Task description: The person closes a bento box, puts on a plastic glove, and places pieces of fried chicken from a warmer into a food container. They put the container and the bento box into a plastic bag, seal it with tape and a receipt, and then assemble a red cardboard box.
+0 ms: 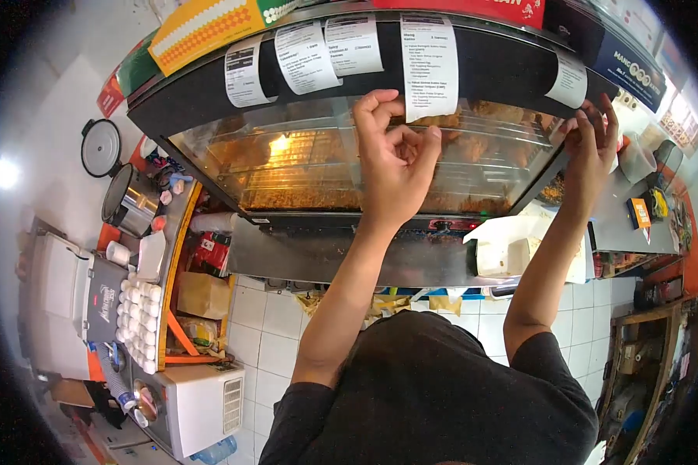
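The fingers of the left hand (395, 174) are forming a loose, half-open curl beside the long receipt (430, 66), which is hanging from the display cabinet's (504, 77) upper front; whether they are touching it, I cannot tell. The right hand's (589, 151) fingers are bending at the cabinet's corner, near a shorter receipt (568, 80); their grip is unclear. Three more receipts (306, 58) are hanging leftward, below a yellow box (205, 35). The left hand is blocking some glass. An open white box (504, 248) is sitting on the counter (310, 260), beside the right forearm. White eggs (138, 318) are standing far left.
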`<control>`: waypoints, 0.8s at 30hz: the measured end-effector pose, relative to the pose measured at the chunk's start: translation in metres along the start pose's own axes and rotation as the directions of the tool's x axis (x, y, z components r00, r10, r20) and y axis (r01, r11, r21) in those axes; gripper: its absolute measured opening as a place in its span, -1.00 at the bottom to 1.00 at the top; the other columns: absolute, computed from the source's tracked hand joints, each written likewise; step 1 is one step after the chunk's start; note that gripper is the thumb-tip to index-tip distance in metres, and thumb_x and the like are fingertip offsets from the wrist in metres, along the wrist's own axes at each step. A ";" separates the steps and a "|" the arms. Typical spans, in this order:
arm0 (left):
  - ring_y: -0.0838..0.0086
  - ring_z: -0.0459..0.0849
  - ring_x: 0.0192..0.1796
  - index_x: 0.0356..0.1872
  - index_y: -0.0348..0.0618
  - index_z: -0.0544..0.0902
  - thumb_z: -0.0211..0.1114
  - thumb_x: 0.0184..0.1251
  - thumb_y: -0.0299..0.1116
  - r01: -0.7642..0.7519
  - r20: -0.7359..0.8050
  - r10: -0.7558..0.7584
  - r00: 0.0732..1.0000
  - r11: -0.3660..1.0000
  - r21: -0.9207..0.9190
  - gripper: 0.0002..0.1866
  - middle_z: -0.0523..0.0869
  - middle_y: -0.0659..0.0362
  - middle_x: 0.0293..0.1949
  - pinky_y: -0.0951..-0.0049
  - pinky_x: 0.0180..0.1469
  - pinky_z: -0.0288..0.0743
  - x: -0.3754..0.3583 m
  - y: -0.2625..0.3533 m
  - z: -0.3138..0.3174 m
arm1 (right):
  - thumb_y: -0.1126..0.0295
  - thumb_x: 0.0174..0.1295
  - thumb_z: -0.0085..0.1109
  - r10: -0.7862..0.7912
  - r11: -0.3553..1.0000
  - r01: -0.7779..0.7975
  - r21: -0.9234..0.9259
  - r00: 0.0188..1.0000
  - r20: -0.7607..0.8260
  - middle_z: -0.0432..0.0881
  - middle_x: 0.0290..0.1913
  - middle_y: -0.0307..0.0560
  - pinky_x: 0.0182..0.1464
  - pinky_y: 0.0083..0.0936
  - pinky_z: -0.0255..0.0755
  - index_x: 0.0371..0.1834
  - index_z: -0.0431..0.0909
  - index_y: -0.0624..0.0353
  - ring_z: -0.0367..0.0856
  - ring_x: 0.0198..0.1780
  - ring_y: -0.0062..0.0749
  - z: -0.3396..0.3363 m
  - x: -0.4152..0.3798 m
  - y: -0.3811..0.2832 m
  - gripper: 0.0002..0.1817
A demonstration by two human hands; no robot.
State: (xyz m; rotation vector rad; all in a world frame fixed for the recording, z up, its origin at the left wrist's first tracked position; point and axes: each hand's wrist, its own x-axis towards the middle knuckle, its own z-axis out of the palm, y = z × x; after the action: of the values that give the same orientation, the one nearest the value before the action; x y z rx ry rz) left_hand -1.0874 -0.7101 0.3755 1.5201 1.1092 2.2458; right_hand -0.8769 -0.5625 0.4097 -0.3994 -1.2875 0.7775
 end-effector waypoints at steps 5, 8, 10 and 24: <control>0.64 0.58 -0.32 0.25 -0.14 0.15 0.27 0.29 -0.62 -0.001 -0.005 0.001 1.000 0.999 -0.043 -0.41 0.51 0.11 -0.06 0.70 -0.39 0.44 -0.002 0.003 0.001 | 0.57 0.31 0.13 -0.002 1.000 0.003 0.022 1.000 -0.028 0.58 -0.07 -0.05 -0.54 -0.74 0.23 0.32 0.29 0.32 0.54 -0.44 -0.61 -0.002 -0.004 -0.001 -0.50; 0.64 0.58 -0.31 0.25 -0.14 0.15 0.27 0.29 -0.62 -0.013 0.002 0.013 1.000 1.000 -0.027 -0.40 0.50 0.10 -0.06 0.69 -0.39 0.45 -0.002 0.004 0.001 | 0.57 0.30 0.13 0.011 0.998 -0.010 0.055 1.000 -0.029 0.58 -0.08 -0.07 -0.54 -0.74 0.23 0.32 0.31 0.30 0.53 -0.45 -0.63 -0.005 -0.004 0.002 -0.50; 0.63 0.59 -0.31 0.25 -0.14 0.15 0.26 0.29 -0.62 -0.014 0.004 0.014 1.000 1.000 -0.010 -0.40 0.51 0.10 -0.06 0.69 -0.39 0.45 -0.002 0.004 0.001 | 0.57 0.30 0.13 0.028 0.998 -0.025 0.057 0.999 -0.041 0.58 -0.08 -0.07 -0.54 -0.75 0.23 0.32 0.32 0.29 0.53 -0.45 -0.64 -0.005 -0.005 -0.001 -0.50; 0.61 0.58 -0.31 0.28 -0.15 0.14 0.24 0.30 -0.64 -0.009 0.017 0.010 1.000 0.998 -0.057 -0.39 0.53 0.04 -0.03 0.65 -0.40 0.45 -0.004 0.008 0.002 | 0.51 0.31 0.15 0.007 1.000 -0.007 -0.024 1.000 -0.008 0.61 -0.09 -0.09 -0.50 -0.76 0.26 0.32 0.34 0.23 0.56 -0.42 -0.64 -0.012 -0.012 -0.009 -0.51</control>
State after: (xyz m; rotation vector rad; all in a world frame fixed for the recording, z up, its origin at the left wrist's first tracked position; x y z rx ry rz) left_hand -1.0824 -0.7166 0.3784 1.5230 1.0259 2.2458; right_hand -0.8642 -0.5754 0.4042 -0.4268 -1.2897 0.7663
